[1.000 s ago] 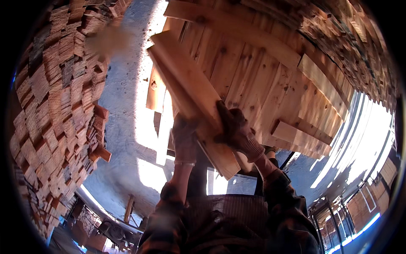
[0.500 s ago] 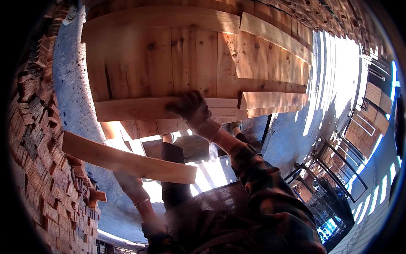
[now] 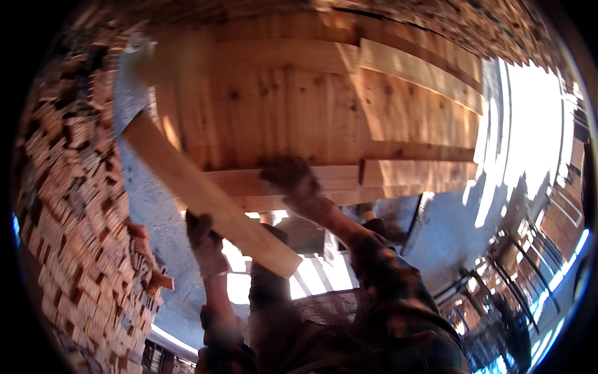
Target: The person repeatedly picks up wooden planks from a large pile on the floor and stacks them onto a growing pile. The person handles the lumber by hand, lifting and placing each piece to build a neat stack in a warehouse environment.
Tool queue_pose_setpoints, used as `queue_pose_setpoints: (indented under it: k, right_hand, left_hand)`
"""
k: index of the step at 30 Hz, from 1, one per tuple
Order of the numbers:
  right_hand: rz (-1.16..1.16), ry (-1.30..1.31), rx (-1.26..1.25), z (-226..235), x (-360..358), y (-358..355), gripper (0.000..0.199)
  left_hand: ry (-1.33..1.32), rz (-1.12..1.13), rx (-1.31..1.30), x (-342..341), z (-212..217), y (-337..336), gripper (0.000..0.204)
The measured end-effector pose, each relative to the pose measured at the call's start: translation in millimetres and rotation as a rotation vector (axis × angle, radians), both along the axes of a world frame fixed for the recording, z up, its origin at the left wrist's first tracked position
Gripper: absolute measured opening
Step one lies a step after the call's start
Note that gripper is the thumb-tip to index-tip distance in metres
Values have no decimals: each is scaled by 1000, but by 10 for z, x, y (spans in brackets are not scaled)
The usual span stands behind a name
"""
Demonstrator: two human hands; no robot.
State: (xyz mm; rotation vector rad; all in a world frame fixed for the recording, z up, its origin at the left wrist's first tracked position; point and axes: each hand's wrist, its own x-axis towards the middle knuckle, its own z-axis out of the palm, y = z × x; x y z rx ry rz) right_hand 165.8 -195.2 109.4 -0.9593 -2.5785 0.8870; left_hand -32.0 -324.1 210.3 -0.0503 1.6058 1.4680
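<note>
A loose, pale wooden board [image 3: 215,199] slants across the near left side, its far end past the left edge of a broad panel of joined planks [image 3: 274,112]. My left hand [image 3: 207,244] is closed on this board's near-left edge, its fingers partly hidden by the wood. My right hand [image 3: 296,182] rests at the panel's near edge with its fingers bent over a second wooden board [image 3: 339,177] lying there. Motion blurs these fingers. To the right of that hand, another short board [image 3: 417,173] lies along the same edge.
Long boards [image 3: 423,71] lie across the panel's far side. Stacked wood [image 3: 75,249] rises on the left, with some pieces jutting out, and another stack [image 3: 436,25] stands at the back. Dark metal frames [image 3: 511,274] stand at the right on the grey floor [image 3: 445,230].
The loose board in my left hand has swung to a steeper slant, its far end now overlapping the panel's left corner. My right hand stays on the near-edge board. The whole view has shifted.
</note>
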Motion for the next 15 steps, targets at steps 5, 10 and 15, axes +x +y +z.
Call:
queue_pose_setpoints:
  k: [5,10,15]
  right_hand:
    - [-316,-147,-577,715,417,453,93]
    - [-506,195,-877,140,-133,561,98]
    - [-459,317,-1105,226,-702,654,84]
  left_hand:
    - [73,-199,111,-190,-72,908,54]
    - [349,-294,-423,-18,-704,1614,44]
    - [395,-292,-246,-349,-972,1212,34]
